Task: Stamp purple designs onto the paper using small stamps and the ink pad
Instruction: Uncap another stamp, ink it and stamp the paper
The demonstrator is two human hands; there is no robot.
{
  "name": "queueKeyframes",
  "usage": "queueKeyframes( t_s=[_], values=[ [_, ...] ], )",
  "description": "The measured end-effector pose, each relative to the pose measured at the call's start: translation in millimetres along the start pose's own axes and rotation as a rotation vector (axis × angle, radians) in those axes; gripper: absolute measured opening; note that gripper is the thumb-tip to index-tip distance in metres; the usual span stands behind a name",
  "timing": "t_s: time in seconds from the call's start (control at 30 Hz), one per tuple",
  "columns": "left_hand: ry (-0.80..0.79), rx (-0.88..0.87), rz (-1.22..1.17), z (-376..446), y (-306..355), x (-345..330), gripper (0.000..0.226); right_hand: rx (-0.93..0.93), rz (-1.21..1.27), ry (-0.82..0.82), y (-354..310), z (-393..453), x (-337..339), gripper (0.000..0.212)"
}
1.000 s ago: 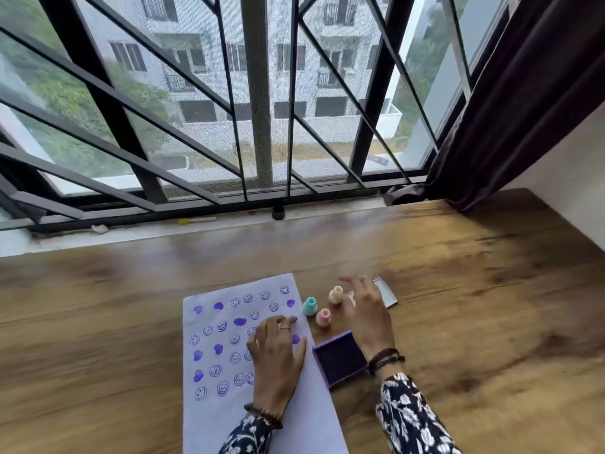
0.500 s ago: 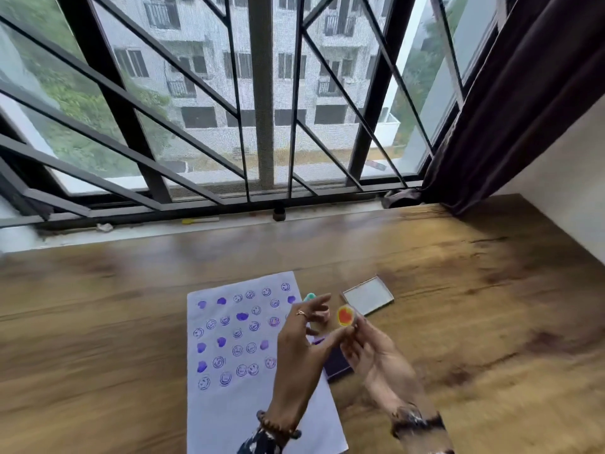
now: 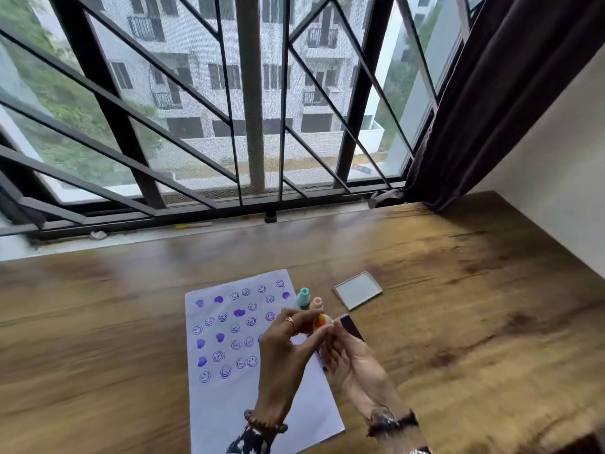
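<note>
Looking down from head height, a wide wooden table (image 3: 458, 306) runs up to a window with black metal bars (image 3: 248, 93); a pale apartment building shows through the glass, and a dark curtain (image 3: 510, 86) hangs at the right against a white wall.

On the table lies a white sheet of paper (image 3: 235, 404), its upper half covered in rows of purple prints, mostly smiley faces with some solid heart-like blots. Just off its upper right corner stand a teal stamp (image 3: 303, 297) and a pink stamp (image 3: 317, 303), close together. Beyond them, to the right, a clear lid (image 3: 357, 289) lies flat on the wood. The ink pad (image 3: 352, 326), dark purple, sits beside the paper's right edge, largely hidden behind the hands.

Both hands are raised above the paper and block part of the prints. The left hand (image 3: 284, 348), wearing a ring and a beaded bracelet, and the right hand (image 3: 350, 358), wearing a dark wristband, meet at the fingertips, pinching between them a small stamp (image 3: 320, 322) whose round face shows orange and yellow. Motion blur softens the fingers, so which hand bears the grip cannot be told.
</note>
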State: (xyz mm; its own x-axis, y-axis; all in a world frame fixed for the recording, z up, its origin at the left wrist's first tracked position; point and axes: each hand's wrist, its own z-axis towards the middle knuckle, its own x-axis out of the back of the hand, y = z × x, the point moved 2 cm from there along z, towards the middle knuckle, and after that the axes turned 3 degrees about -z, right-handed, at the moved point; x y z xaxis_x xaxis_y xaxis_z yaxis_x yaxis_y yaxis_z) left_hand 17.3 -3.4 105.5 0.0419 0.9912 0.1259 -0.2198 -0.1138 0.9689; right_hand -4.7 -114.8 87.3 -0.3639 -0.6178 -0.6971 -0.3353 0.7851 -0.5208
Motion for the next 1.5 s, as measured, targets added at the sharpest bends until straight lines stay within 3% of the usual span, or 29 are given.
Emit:
queueKeyframes(
  t_s=[0.27,0.33,0.4,0.53,0.6,0.7,0.8,0.87,0.97,1.0,1.3,1.5],
  values=[
    [-0.059,-0.048,0.091,-12.6,-27.0,10.5,0.032,-0.075,0.153,0.188,8.9,0.3,15.9,0.026],
    [-0.135,-0.019,0.143,-15.8,-38.2,10.8,0.033,-0.046,0.065,0.228,6.8,0.3,23.4,0.017],
    [-0.239,0.003,0.210,-18.4,-47.9,8.1,0.027,0.033,-0.192,0.275,2.3,1.6,29.0,0.016],
    [-0.406,0.071,0.316,-19.7,-61.2,-0.5,0.024,0.319,-1.122,0.406,-27.7,-4.5,12.7,0.009],
    [-0.420,0.089,0.345,-18.8,-66.1,-3.2,0.024,0.532,-1.466,0.467,-45.7,-14.3,-8.1,0.011],
    [-0.431,0.106,0.359,-18.3,-71.8,-4.6,0.025,0.953,-1.697,0.578,-67.9,-33.5,-37.3,0.017],
    [-0.449,0.086,0.382,-19.2,-76.5,-5.0,0.023,1.239,-1.629,0.644,-72.2,-33.6,-42.5,0.020],
    [-0.445,0.083,0.381,-19.9,-78.0,-4.6,0.024,1.161,-1.623,0.684,-54.4,-18.2,-26.5,0.021],
    [-0.447,0.076,0.409,-19.0,-81.0,-5.6,0.025,0.627,-1.735,0.662,-12.1,14.5,17.4,0.021],
    [-0.452,0.080,0.411,-19.5,-82.6,-6.0,0.026,0.541,-1.769,0.652,-3.0,20.6,30.1,0.023],
    [-0.431,0.025,0.390,-20.0,-75.4,-2.8,0.024,0.613,-1.793,0.665,3.1,27.5,43.1,0.027],
    [-0.333,-0.026,0.391,-28.4,-70.8,29.9,0.028,0.562,-1.736,0.677,3.1,28.4,37.8,0.025]
  ],
)
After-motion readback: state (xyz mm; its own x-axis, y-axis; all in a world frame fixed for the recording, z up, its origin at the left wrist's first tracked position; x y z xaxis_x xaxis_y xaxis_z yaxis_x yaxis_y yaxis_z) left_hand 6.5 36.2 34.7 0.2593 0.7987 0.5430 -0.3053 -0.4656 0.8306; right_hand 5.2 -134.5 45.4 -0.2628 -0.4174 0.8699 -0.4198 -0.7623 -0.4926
